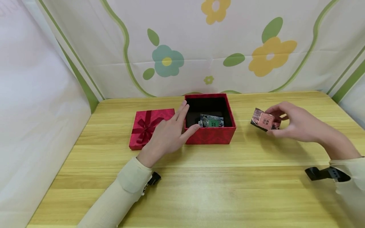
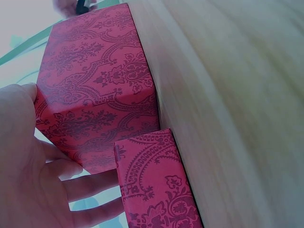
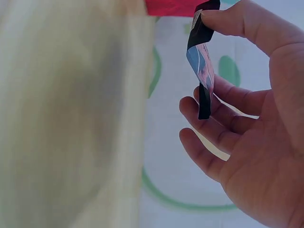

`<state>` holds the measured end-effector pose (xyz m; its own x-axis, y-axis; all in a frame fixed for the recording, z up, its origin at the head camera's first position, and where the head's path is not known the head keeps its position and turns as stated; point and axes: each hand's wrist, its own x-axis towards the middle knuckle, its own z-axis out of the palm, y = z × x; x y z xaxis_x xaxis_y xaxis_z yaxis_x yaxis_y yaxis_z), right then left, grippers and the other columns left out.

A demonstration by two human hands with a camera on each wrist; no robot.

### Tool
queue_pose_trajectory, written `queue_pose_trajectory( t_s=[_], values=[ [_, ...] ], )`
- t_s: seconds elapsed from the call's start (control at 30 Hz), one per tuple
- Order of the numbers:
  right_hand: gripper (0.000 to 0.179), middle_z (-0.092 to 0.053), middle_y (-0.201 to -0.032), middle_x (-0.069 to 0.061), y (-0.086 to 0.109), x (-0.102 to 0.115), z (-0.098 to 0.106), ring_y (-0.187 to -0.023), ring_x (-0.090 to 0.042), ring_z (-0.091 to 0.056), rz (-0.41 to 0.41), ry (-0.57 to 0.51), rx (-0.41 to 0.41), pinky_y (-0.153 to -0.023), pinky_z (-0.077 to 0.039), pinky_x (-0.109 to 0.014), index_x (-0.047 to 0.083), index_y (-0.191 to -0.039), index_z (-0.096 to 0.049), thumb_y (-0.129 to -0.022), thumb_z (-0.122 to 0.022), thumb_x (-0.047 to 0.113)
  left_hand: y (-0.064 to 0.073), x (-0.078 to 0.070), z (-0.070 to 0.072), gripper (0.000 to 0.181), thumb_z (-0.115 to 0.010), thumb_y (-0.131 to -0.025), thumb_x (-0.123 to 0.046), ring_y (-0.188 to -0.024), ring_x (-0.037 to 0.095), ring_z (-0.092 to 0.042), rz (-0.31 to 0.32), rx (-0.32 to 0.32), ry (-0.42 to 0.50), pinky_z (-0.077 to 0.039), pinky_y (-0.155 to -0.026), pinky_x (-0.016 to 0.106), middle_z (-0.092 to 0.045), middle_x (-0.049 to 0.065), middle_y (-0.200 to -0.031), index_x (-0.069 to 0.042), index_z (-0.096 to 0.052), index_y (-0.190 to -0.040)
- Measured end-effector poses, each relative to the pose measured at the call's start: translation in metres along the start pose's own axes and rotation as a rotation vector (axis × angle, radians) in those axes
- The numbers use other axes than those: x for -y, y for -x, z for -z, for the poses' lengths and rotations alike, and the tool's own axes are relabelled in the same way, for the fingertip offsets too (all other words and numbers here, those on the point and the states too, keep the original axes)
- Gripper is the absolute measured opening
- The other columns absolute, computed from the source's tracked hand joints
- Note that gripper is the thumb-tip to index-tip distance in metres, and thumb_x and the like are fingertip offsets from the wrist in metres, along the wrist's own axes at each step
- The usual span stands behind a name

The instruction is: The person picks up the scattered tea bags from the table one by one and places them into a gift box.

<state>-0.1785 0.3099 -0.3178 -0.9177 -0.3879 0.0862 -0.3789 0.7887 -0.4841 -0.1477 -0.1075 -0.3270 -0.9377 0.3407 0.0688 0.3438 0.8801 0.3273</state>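
Note:
A red patterned gift box stands without its lid, showing a dark inside. In it lies a small printed packet with a green label. My left hand rests against the box's near left corner, thumb at the front rim and extended fingers along the left side. In the left wrist view the left hand's thumb touches the box edge. To the right of the box, my right hand pinches a small flat packet with a pink label above the table, thumb on one side and fingers on the other.
The red box lid with a dark red ribbon bow lies left of the box, partly behind my left hand. A wood-grain table carries everything. A white flowered cloth hangs behind its back edge.

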Motion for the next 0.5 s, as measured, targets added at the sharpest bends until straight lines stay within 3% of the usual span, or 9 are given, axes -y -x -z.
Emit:
queue_pose_trajectory(
  t_s=[0.27,0.43,0.5],
  values=[
    [0.061,-0.067,-0.126,-0.008,-0.025,0.031,0.006,-0.106,-0.006,-0.058,0.039,-0.041,-0.003,-0.09,-0.042,-0.008,0.008,-0.134,-0.064,-0.08,-0.093,0.016,0.0,-0.001,0.0,0.089,-0.039,-0.105,-0.071,-0.044,0.014,-0.03,-0.003,-0.003,0.001,-0.028,-0.047,0.028,-0.01,-0.006,-0.181,-0.021,-0.013,-0.173],
    [0.062,-0.064,-0.13,-0.007,-0.041,0.057,0.007,-0.112,-0.02,-0.059,0.051,-0.058,0.019,-0.097,-0.047,-0.022,0.009,-0.137,-0.063,-0.083,-0.091,0.019,0.0,0.0,0.0,0.089,-0.038,-0.105,-0.072,-0.044,0.015,-0.031,-0.003,-0.006,-0.001,-0.028,-0.047,0.029,-0.009,-0.007,-0.181,-0.021,-0.013,-0.173],
    [0.061,-0.064,-0.128,-0.006,-0.049,0.067,0.005,-0.111,-0.019,-0.058,0.064,-0.059,0.026,-0.096,-0.047,-0.024,0.01,-0.137,-0.063,-0.084,-0.09,0.021,0.0,0.0,-0.001,0.089,-0.038,-0.105,-0.072,-0.044,0.015,-0.03,-0.003,-0.008,-0.002,-0.028,-0.047,0.029,-0.01,-0.007,-0.181,-0.02,-0.014,-0.173]
  ],
)
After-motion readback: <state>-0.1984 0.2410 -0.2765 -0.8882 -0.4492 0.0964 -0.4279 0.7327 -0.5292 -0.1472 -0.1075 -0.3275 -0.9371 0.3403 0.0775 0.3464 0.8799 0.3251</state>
